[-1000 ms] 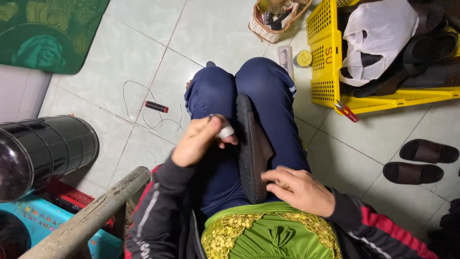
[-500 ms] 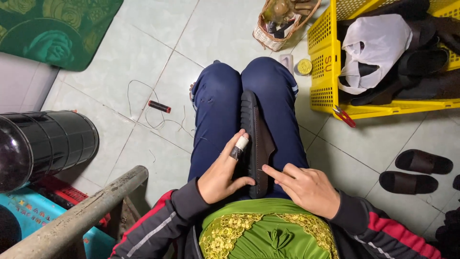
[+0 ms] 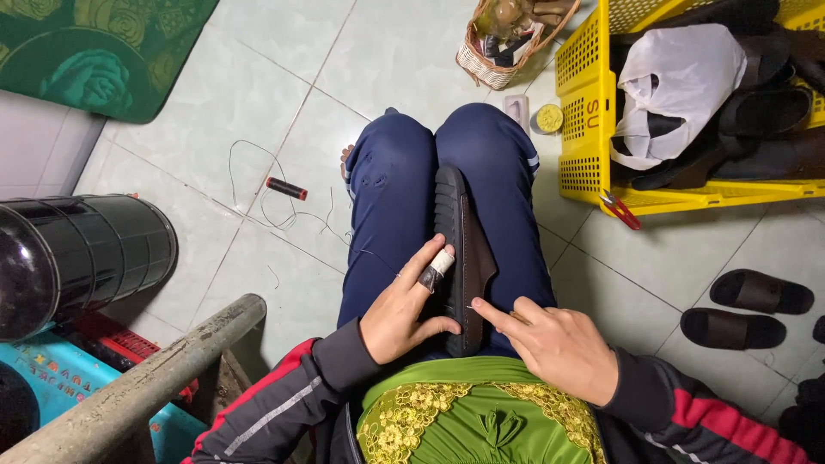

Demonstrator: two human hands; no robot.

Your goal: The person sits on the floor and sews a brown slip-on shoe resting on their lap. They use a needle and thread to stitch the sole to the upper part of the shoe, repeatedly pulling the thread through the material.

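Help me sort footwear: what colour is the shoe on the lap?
Dark brown to black shoe, seen in the head view.

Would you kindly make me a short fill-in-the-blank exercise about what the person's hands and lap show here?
1. The dark shoe lies along the person's lap between the two ____.
2. The left hand has a white wrapping around one of its ____.
3. The yellow crate stands on the tiled floor to the person's ____ side.
4. The right hand touches the shoe with its ____ finger.

Missing words: thighs; fingers; right; index
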